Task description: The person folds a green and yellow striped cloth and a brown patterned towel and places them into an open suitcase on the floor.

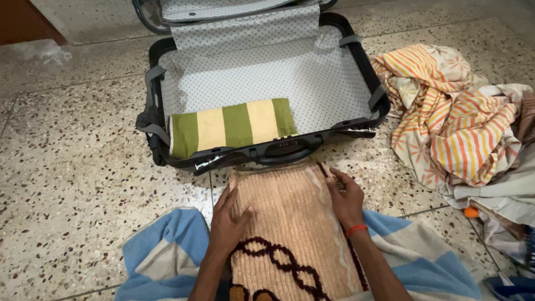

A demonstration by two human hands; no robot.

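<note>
**Hands flat on a knitted mat by the open suitcase**

We kneel on a speckled terrazzo floor (72,167). Our left hand (227,220) and right hand (345,198) lie with fingers released, flat on the beige knitted mat (290,223), which covers a blue towel (167,245) just before the black suitcase (365,67). A green-striped towel (234,125) fills its near left corner; striped clothes (457,122) lie heaped right.
</note>
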